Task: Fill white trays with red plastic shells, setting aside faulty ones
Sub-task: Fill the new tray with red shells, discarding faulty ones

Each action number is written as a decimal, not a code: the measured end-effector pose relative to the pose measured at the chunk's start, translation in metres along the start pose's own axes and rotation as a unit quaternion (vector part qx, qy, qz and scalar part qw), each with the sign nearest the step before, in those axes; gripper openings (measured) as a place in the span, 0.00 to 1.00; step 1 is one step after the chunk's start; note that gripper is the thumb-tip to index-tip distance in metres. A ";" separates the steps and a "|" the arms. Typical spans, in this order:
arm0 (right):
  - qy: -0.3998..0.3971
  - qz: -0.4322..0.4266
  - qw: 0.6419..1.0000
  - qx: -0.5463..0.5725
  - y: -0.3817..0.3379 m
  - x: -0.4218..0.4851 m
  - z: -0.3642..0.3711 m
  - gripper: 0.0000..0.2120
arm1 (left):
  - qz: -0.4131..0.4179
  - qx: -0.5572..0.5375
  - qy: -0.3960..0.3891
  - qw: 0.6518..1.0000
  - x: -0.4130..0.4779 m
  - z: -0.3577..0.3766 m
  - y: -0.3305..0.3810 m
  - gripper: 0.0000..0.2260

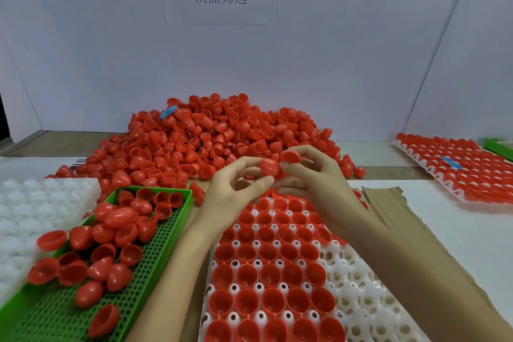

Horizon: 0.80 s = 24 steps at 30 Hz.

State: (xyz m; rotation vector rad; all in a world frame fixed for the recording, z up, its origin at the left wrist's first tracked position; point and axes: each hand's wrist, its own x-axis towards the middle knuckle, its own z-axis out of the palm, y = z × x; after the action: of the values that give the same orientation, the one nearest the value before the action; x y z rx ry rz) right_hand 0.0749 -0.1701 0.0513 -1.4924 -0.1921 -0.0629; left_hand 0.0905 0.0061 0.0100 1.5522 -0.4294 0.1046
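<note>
Right now my left hand pinches one red shell in its fingers, dome toward me. My right hand pinches a second shell just beside it. Whether the two are touching or stuck together, I cannot tell. Both hands hover over the far end of the white tray. Its left columns hold shells open side up, and its right columns are bare.

I judge this to be the checking step, looking each shell over before seating it. Next, a sound shell needs turning open side up and pressing into a bare cup on the tray's right. A faulty one goes into the green basket left of the tray, which already holds loose shells. Beyond the tray lies the big pile, and well to its right on the bench sits a full tray.
</note>
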 end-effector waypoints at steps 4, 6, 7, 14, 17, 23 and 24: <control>0.005 0.031 0.998 0.058 0.007 -0.006 -0.004 0.08 | 0.008 0.004 -0.012 1.000 0.000 0.004 -0.003 0.13; 0.008 0.040 0.997 0.061 0.011 -0.007 -0.005 0.09 | 0.006 0.003 -0.010 1.000 0.001 0.006 -0.005 0.14; 0.008 0.042 0.997 0.061 0.013 -0.007 -0.006 0.09 | 0.004 0.000 -0.011 1.000 0.001 0.006 -0.006 0.14; 0.010 0.025 0.999 0.036 0.019 -0.006 -0.008 0.07 | -0.011 -0.024 -0.013 1.000 0.002 0.005 -0.010 0.12; 0.022 0.012 0.999 0.022 0.020 -0.009 -0.008 0.07 | -0.015 -0.025 -0.023 0.999 0.001 0.006 -0.011 0.11; 0.021 0.000 0.999 0.032 0.019 -0.012 -0.007 0.08 | -0.008 -0.008 -0.066 0.998 0.001 0.006 -0.009 0.13; 0.016 -0.001 0.999 0.031 0.019 -0.012 -0.007 0.09 | -0.007 -0.010 -0.072 0.997 0.000 0.006 -0.009 0.12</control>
State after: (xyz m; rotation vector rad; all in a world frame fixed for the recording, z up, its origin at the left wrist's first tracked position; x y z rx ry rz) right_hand 0.0666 -0.1765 0.0296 -1.4281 -0.1680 -0.0824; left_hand 0.0926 0.0002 0.0017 1.5480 -0.5308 -0.0230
